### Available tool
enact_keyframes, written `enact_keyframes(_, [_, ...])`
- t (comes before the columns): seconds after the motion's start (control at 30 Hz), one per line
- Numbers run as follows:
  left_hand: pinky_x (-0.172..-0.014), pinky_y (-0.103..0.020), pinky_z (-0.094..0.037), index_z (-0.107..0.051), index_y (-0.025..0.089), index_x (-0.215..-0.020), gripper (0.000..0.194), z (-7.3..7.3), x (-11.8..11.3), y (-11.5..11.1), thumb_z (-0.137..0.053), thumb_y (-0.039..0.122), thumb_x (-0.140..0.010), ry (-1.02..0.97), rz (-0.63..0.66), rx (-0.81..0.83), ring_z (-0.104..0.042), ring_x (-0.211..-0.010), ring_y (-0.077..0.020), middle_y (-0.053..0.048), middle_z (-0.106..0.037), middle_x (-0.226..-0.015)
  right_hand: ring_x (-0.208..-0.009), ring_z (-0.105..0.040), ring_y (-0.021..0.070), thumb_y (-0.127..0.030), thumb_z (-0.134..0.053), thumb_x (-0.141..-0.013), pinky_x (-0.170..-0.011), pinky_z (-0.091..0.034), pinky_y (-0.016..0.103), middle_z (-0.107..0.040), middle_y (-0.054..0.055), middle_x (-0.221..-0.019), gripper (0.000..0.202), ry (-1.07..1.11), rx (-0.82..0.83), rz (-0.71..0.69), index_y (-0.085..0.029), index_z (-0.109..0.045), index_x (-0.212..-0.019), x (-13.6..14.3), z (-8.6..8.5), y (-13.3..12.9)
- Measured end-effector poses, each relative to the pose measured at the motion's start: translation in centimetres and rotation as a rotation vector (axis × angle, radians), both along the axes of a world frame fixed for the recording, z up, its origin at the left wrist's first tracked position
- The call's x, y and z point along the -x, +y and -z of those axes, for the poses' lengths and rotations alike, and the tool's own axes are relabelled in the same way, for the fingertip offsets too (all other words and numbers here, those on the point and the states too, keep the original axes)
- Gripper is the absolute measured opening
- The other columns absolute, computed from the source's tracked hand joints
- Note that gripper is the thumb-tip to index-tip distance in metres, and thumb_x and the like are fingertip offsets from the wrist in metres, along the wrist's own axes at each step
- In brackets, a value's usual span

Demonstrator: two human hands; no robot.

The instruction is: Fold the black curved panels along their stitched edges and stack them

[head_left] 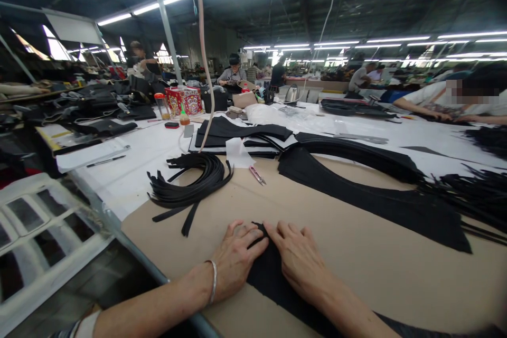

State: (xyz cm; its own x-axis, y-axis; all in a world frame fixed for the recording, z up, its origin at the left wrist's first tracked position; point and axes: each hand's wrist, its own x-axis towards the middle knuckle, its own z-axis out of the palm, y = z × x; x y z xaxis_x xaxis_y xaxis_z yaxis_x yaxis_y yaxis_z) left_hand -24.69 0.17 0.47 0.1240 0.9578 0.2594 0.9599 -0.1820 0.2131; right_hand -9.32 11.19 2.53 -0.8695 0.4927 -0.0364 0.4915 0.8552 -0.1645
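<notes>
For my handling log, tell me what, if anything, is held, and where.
Left hand and right hand both touch the black piece at its narrow far end; whether either grips it cannot be told.

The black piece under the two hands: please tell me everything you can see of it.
The black piece looks matte and thin, perhaps cloth or soft leather. Its narrow end points away from the camera, with the left hand and right hand touching it there. It broadens toward the camera, lies on the tan surface, and passes beneath the right forearm, which hides part of it.
</notes>
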Motion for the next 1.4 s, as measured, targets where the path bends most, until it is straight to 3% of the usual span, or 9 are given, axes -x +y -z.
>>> enact_keyframes(0.1, [-0.107, -0.045, -0.020, -0.048, 0.023, -0.128, 0.045, 0.3, 0.0, 0.0, -0.046, 0.012, -0.085, -0.010, -0.002, -0.020, -0.042, -0.122, -0.0217, -0.007, -0.057, -0.125, -0.109, -0.046, 0.0259, -0.005, -0.029, -0.085, -0.094, -0.022, 0.043, -0.052, 0.011, -0.121, 0.059, 0.002, -0.008, 0.008, -0.025, -0.038, -0.140, 0.0, 0.0, 0.0])
enact_keyframes(0.3, [-0.107, -0.044, -0.020, -0.051, 0.026, -0.125, 0.041, 0.7, 0.1, 0.0, -0.044, 0.012, -0.087, -0.001, -0.008, -0.050, -0.043, -0.121, -0.0204, -0.004, -0.058, -0.124, -0.096, -0.051, 0.0228, -0.001, -0.031, -0.078, -0.081, -0.030, 0.037, -0.055, 0.008, -0.105, 0.073, 0.024, 0.017, 0.030, -0.034, -0.028, -0.144, -0.7, -0.3, 0.7])
enact_keyframes(0.47, [-0.106, -0.045, -0.021, -0.049, 0.026, -0.128, 0.044, 0.4, -0.1, 0.1, -0.044, 0.011, -0.087, 0.041, -0.015, -0.042, -0.044, -0.121, -0.0208, -0.005, -0.057, -0.125, -0.110, -0.045, 0.0275, -0.007, -0.029, -0.087, -0.096, -0.021, 0.048, -0.052, 0.012, -0.118, 0.058, 0.002, -0.038, 0.003, -0.032, -0.040, -0.138, 0.0, -0.3, 0.2])
enact_keyframes(0.57, [-0.105, -0.045, -0.022, -0.052, 0.026, -0.124, 0.045, 0.3, -0.2, 0.1, -0.042, 0.007, -0.085, 0.063, -0.008, -0.063, -0.046, -0.119, -0.0213, -0.006, -0.058, -0.122, -0.109, -0.046, 0.0274, -0.006, -0.034, -0.082, -0.095, -0.025, 0.047, -0.052, 0.012, -0.120, 0.065, -0.008, 0.015, -0.012, -0.030, -0.033, -0.142, -0.4, -0.8, 0.9])
enact_keyframes(0.67, [-0.103, -0.047, -0.022, -0.055, 0.026, -0.120, 0.047, 0.2, 0.1, 0.0, -0.038, 0.003, -0.084, 0.055, -0.008, -0.077, -0.047, -0.117, -0.0213, -0.006, -0.060, -0.118, -0.103, -0.050, 0.0229, -0.008, -0.033, -0.083, -0.088, -0.033, 0.039, -0.055, 0.009, -0.116, 0.064, 0.085, 0.174, 0.050, -0.028, -0.028, -0.144, -2.8, -1.6, 2.1])
enact_keyframes(0.77, [-0.101, -0.046, -0.025, -0.059, 0.026, -0.112, 0.043, -0.2, 0.2, 0.1, -0.035, 0.002, -0.085, 0.002, -0.034, -0.124, -0.050, -0.113, -0.0198, -0.006, -0.060, -0.114, -0.102, -0.051, 0.0201, -0.021, -0.030, -0.092, -0.088, -0.034, 0.034, -0.058, 0.006, -0.112, 0.046, 0.171, 0.300, 0.139, -0.026, -0.040, -0.136, -6.2, -2.1, 2.2])
enact_keyframes(0.87, [-0.097, -0.043, -0.029, -0.061, 0.023, -0.104, 0.039, -1.5, -1.0, 0.7, -0.033, 0.003, -0.087, -0.053, -0.067, -0.166, -0.054, -0.104, -0.0182, -0.005, -0.061, -0.108, -0.101, -0.050, 0.0220, -0.031, -0.044, -0.089, -0.087, -0.033, 0.035, -0.060, 0.005, -0.109, 0.038, 0.157, 0.297, 0.136, -0.026, -0.050, -0.126, -8.7, -2.3, 1.1])
enact_keyframes(1.1, [-0.094, -0.039, -0.034, -0.061, 0.025, -0.106, 0.030, -4.2, -6.2, 4.5, -0.056, 0.013, -0.078, -0.049, 0.101, 0.207, -0.053, -0.105, -0.0200, -0.002, -0.062, -0.105, -0.092, -0.052, 0.0223, -0.027, -0.057, -0.079, -0.078, -0.033, 0.034, -0.062, 0.004, -0.094, 0.023, 0.140, 0.224, 0.139, -0.021, -0.057, -0.100, -8.4, -2.0, 0.1])
enact_keyframes(1.4, [-0.082, -0.028, -0.043, -0.068, 0.021, -0.085, 0.024, -4.6, -6.6, 6.3, -0.055, 0.005, -0.072, 0.000, 0.188, 0.332, -0.057, -0.092, -0.0180, -0.002, -0.064, -0.088, -0.086, -0.054, 0.0198, -0.030, -0.063, -0.074, -0.070, -0.033, 0.028, -0.062, 0.004, -0.090, 0.014, 0.149, 0.294, 0.157, -0.020, -0.062, -0.083, -9.1, -1.3, 1.1])
